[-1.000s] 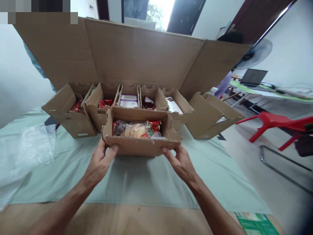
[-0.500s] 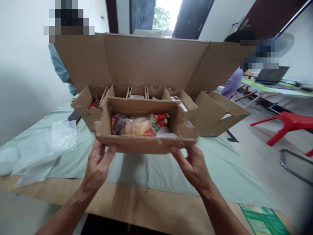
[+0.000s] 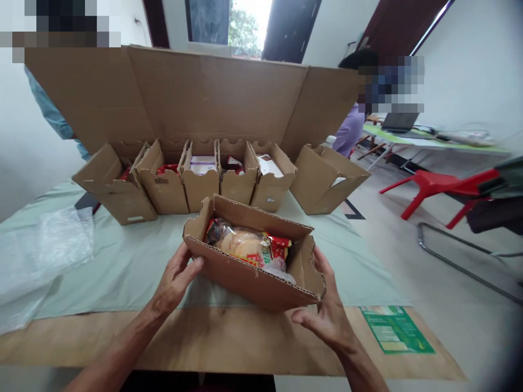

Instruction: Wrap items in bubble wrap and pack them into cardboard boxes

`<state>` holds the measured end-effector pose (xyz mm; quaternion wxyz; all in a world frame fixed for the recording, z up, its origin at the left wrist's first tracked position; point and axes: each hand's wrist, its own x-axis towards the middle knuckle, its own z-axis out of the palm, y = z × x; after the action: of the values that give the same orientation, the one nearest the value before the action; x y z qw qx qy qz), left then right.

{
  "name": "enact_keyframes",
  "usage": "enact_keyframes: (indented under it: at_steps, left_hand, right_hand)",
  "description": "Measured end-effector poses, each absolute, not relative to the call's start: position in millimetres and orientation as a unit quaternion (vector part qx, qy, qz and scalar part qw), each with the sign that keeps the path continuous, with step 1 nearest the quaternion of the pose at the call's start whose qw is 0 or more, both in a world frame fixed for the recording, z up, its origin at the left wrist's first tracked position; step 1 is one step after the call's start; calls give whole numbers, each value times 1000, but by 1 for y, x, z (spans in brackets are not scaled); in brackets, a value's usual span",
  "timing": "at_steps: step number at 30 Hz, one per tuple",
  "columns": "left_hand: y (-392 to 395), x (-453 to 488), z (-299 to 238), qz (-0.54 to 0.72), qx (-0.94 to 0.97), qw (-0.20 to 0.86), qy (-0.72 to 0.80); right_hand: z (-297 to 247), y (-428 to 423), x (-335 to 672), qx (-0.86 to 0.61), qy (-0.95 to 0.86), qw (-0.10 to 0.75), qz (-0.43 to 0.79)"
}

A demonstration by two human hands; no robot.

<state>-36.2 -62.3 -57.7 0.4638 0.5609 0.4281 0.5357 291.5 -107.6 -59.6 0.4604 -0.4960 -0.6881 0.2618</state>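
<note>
Six small cardboard boxes (image 3: 163, 185) stand in a row at the foot of a big unfolded cardboard sheet (image 3: 212, 98). Five show packets inside, and the rightmost sits askew with its contents mostly hidden. A seventh box (image 3: 249, 277) is apart from the row, near the front edge of the green cloth (image 3: 122, 267), skewed, with a red-printed snack packet (image 3: 245, 245) lying in it. I cannot tell whether it rests on the cloth or is just lifted. The left hand (image 3: 175, 280) grips its left end, thumb pressed on the front wall. The right hand (image 3: 327, 316) cups the right corner, fingers loosely curled beneath. Clear plastic wrap (image 3: 61, 245) lies to the left.
</note>
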Motion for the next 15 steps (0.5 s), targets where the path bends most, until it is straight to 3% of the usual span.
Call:
enact_keyframes:
  at_steps: [7, 12, 15]
  left_hand:
    - [-73, -29, -70, 534, 521, 479, 463]
    - [-48, 1, -63, 471, 593, 502, 417]
    - [-31, 21, -76, 430, 646, 463, 428]
  right_hand:
    - [-68, -91, 284, -445, -698, 460, 320]
    - [-62, -115, 296, -522, -616, 562, 182]
    - [-55, -131, 317, -577, -554, 590, 114]
